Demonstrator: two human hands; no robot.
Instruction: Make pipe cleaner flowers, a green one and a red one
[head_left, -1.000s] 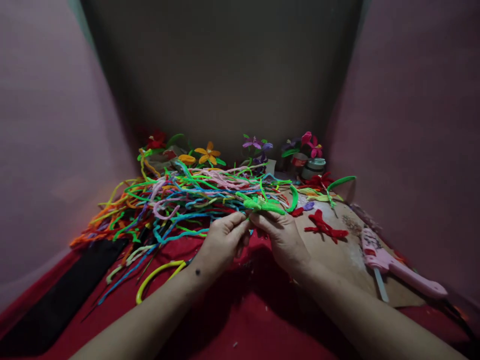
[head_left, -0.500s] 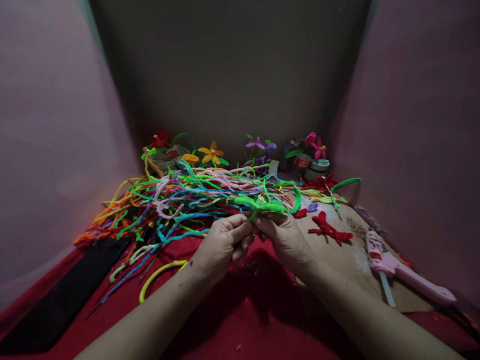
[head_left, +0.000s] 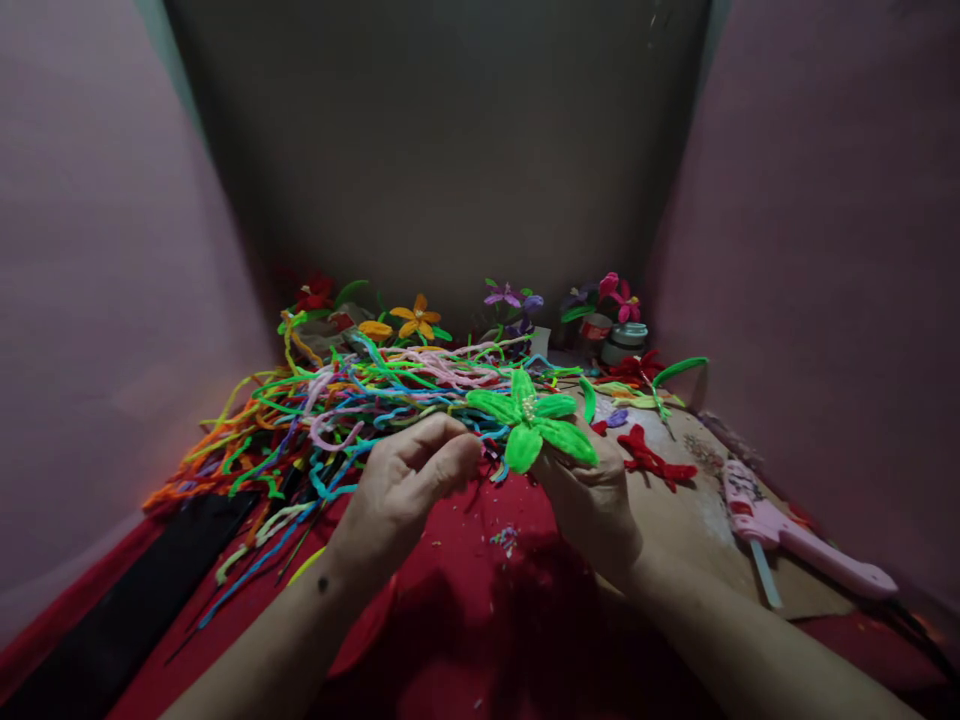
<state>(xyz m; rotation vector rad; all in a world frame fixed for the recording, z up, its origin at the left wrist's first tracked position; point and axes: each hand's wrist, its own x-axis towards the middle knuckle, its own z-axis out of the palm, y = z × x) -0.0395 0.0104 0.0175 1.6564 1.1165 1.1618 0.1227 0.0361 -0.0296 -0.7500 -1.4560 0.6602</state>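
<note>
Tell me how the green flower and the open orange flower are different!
The green flower is bright green, but the orange flower is orange. The green flower is held up in the right hand, while the orange flower is at the back, behind the fuzzy strands. Both have fuzzy petals spread out around a pale middle.

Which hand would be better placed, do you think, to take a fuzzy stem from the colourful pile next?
Probably the left hand: it is close to the pile of fuzzy stems and appears empty, whereas the right hand holds the green flower.
</note>
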